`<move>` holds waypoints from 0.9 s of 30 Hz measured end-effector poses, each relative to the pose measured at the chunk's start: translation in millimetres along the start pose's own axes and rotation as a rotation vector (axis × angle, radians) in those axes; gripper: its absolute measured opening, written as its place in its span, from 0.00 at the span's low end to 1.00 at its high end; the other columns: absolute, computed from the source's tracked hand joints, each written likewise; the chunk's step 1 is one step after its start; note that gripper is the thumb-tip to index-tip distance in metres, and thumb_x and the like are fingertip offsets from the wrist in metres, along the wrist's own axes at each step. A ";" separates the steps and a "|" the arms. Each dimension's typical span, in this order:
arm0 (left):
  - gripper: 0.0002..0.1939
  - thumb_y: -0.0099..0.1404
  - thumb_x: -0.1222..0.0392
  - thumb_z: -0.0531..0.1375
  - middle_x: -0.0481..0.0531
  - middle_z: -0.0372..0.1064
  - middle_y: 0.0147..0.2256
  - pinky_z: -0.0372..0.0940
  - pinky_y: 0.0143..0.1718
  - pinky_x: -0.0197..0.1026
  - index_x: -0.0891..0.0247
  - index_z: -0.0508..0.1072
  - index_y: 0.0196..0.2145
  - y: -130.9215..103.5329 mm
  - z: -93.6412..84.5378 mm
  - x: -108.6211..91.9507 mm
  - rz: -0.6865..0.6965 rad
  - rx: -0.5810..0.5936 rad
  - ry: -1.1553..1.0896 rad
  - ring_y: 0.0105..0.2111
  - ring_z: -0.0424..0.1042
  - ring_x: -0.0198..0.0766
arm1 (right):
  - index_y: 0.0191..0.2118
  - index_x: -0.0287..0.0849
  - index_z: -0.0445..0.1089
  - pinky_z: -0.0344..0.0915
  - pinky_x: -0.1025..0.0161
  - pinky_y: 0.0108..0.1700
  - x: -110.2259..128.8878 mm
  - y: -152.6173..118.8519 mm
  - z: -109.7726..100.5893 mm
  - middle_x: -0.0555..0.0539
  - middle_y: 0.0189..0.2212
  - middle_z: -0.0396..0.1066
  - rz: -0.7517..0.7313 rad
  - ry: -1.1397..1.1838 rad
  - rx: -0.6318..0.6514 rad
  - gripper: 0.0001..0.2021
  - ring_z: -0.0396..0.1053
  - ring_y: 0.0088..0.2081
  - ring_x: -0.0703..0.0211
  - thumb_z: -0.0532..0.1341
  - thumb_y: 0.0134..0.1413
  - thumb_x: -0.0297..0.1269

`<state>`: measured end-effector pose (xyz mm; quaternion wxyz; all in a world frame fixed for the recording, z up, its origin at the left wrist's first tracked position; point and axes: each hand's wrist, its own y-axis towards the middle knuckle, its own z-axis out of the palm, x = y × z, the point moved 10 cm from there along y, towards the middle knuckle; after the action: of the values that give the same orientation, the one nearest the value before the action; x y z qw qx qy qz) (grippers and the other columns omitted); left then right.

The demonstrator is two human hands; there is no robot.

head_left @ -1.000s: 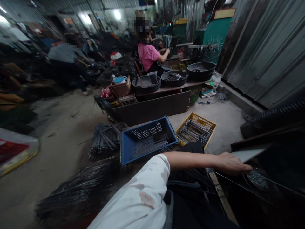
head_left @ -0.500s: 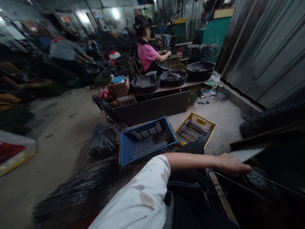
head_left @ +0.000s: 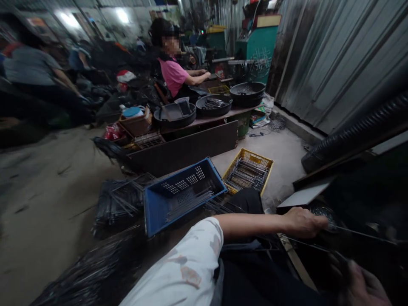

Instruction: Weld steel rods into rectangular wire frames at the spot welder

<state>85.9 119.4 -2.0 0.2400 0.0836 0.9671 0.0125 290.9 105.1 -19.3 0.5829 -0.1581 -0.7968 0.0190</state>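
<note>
My left hand point(head_left: 304, 222) reaches across to the right, its fingers closed around a thin metal rod point(head_left: 366, 234). The rod sticks out past the fingers to the right, toward a dark area. A second thin rod point(head_left: 307, 243) runs below that hand toward my right hand point(head_left: 366, 284). My right hand is low at the right edge, blurred and in shadow, so its grip cannot be made out. Just behind my left hand lies a shiny heap of small metal pieces point(head_left: 323, 216), partly covered by the hand.
A blue crate point(head_left: 149, 212) holding thin rods and a yellow crate point(head_left: 269, 172) of wire pieces stand ahead. Bundled rods point(head_left: 119, 199) lie at left. Beyond is a bench with black pans point(head_left: 175, 121), where a person in pink point(head_left: 174, 76) sits. A black ribbed hose point(head_left: 357, 127) slants at right.
The view has turned right, so the surroundings shift left. My right hand has come into view at the lower right. My left hand stays closed on the rod.
</note>
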 end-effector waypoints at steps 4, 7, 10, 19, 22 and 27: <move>0.09 0.68 0.54 0.54 0.50 0.75 0.31 0.51 0.20 0.38 0.57 0.68 0.44 0.4 0.2 -3.8 0.001 -0.049 0.017 0.28 0.74 0.40 | 0.25 0.43 0.70 0.69 0.58 0.28 2.4 8.7 50.0 0.45 0.23 0.73 0.077 0.369 0.116 0.10 0.72 0.26 0.54 0.70 0.40 0.40; 0.07 0.68 0.57 0.57 0.50 0.73 0.29 0.57 0.23 0.37 0.62 0.70 0.41 -4.1 -2.4 -10.2 0.016 -0.092 0.002 0.27 0.72 0.38 | 0.29 0.42 0.69 0.72 0.60 0.31 6.9 11.2 64.2 0.47 0.28 0.75 0.090 0.542 0.120 0.14 0.75 0.29 0.56 0.70 0.40 0.44; 0.09 0.71 0.59 0.54 0.47 0.69 0.27 0.63 0.27 0.38 0.66 0.70 0.38 -3.6 -3.9 -11.8 0.024 -0.142 -0.042 0.25 0.69 0.35 | 0.31 0.41 0.67 0.72 0.63 0.30 6.2 18.7 68.1 0.49 0.28 0.76 0.082 0.621 0.090 0.15 0.76 0.30 0.58 0.69 0.41 0.44; 0.14 0.74 0.60 0.44 0.51 0.69 0.23 0.54 0.25 0.39 0.62 0.65 0.33 7.5 3.6 -16.5 0.088 -0.254 -0.067 0.23 0.71 0.41 | 0.34 0.41 0.64 0.68 0.70 0.24 1.8 36.8 77.8 0.49 0.29 0.76 0.004 0.799 0.093 0.16 0.75 0.26 0.63 0.67 0.49 0.46; 0.15 0.74 0.59 0.43 0.51 0.69 0.22 0.53 0.25 0.39 0.61 0.64 0.32 5.5 4.0 -17.5 0.104 -0.281 -0.030 0.22 0.70 0.40 | 0.34 0.42 0.63 0.68 0.69 0.25 5.1 34.4 77.5 0.51 0.27 0.75 -0.006 0.804 0.106 0.16 0.74 0.26 0.63 0.66 0.50 0.47; 0.16 0.73 0.60 0.42 0.50 0.67 0.20 0.52 0.23 0.40 0.61 0.64 0.31 -3.0 5.3 -17.0 0.139 -0.285 0.037 0.20 0.69 0.40 | 0.32 0.42 0.63 0.70 0.68 0.29 10.6 22.4 77.1 0.53 0.26 0.72 -0.018 0.825 0.121 0.14 0.74 0.28 0.63 0.66 0.51 0.45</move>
<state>102.8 113.5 1.0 0.2300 0.1150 0.9517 0.1678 221.1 141.2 -39.0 0.8616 -0.1109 -0.4953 -0.0040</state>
